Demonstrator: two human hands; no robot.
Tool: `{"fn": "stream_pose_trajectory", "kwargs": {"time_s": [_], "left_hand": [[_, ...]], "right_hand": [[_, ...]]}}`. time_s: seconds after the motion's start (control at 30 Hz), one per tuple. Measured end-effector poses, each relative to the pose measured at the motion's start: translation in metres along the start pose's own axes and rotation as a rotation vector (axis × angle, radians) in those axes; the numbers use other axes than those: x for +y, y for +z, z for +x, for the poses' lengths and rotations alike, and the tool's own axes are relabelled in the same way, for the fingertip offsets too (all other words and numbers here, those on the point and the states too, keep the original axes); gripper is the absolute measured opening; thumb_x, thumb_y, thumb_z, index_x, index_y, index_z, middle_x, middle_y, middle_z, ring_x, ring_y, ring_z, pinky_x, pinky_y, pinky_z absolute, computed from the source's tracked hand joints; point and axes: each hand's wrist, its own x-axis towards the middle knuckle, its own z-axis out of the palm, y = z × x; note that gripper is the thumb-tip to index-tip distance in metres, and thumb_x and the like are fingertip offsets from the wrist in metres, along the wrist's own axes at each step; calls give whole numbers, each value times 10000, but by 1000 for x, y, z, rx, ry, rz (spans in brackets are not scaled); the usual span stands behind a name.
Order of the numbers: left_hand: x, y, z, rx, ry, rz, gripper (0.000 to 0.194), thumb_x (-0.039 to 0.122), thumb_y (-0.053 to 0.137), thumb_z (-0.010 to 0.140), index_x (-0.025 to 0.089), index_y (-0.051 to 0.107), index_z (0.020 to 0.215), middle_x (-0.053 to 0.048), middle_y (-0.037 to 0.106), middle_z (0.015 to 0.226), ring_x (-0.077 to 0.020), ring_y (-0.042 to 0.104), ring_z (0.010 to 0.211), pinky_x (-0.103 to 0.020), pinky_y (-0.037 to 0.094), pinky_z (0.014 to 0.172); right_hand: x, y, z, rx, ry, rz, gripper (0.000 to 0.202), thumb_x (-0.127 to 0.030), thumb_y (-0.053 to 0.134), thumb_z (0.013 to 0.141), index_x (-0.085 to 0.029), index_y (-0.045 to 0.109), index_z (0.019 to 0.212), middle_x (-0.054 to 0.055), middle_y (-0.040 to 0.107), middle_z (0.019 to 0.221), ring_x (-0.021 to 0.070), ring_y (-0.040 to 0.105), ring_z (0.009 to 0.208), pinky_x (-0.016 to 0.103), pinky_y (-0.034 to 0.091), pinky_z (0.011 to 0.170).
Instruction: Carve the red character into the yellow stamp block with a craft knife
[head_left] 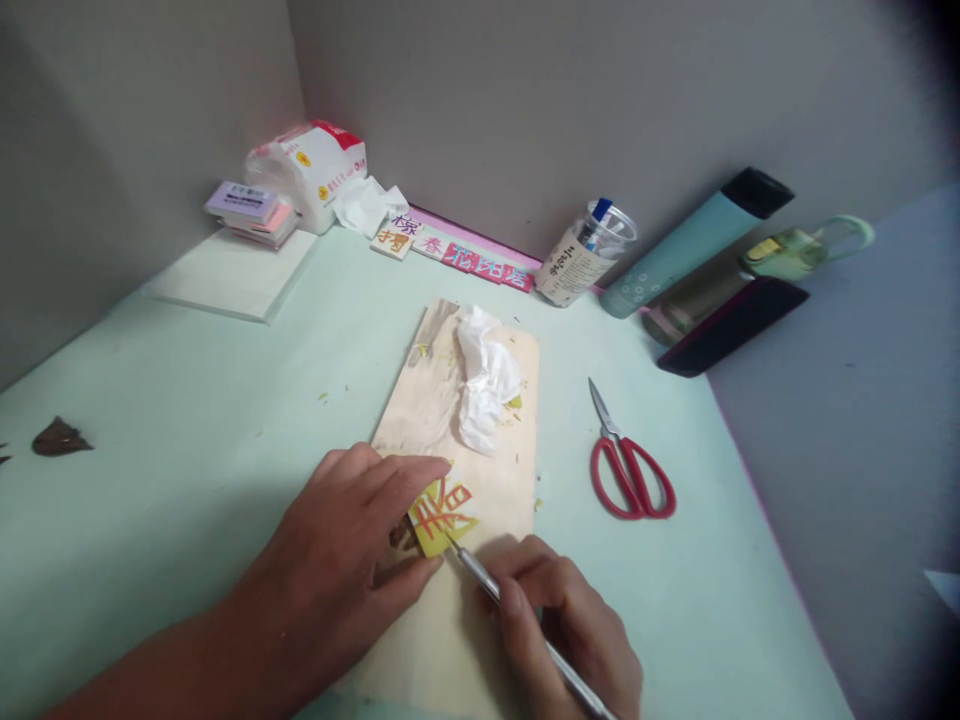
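Note:
My left hand [330, 550] steadies a small yellow carving block [429, 540] between thumb and fingers. An orange character is drawn on the block, and part of its face looks pale. In my right hand [570, 620] is a silver pen-shaped carving knife [487, 582], held like a pencil, with its thin tip at the block's lower edge. Beneath both hands lies a wooden board [510, 490]. A crumpled white tissue [486, 385] rests on the board's far half, with small yellow shavings around it. Something dark and brown shows partly under my left hand beside the block.
Red-handled scissors [634, 480] lie to the right. Along the back stand a tissue pack [330, 165], a row of lettered blocks [480, 262], a labelled clear cup [574, 265] and bottles [690, 245]. A white slab [232, 280] carries small stacked blocks [244, 205]. A dried leaf [60, 438] lies far left.

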Motion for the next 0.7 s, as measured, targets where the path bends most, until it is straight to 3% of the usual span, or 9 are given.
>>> {"fn": "stream_pose_trajectory", "kwargs": {"time_s": [0.37,0.5,0.7], "left_hand": [[1,0,-1,-6,-3,3,525,191,619,964,308,407,1429,2,671,1292,-259,576,1092,-412,401,951],[3,0,0,8,-4,3,511,192,611,965,308,415,1423,1,678,1278,-256,582,1069,-406,408,939],[-1,1,-1,16,13,16,530,182,619,949,307,423,1425,-2,683,1285,-257,593,1070,-409,411,937]], "right_hand": [[5,-1,-1,-50,-40,-61,237,-56,578,935,-242,522,800,-3,697,724,116,612,538,199,420,454],[10,6,-4,3,-137,-74,236,-68,555,953,-248,526,804,11,688,700,127,607,527,221,392,421],[8,11,-7,76,-135,-161,228,-45,556,946,-247,558,840,11,705,749,119,626,552,216,441,476]]}}
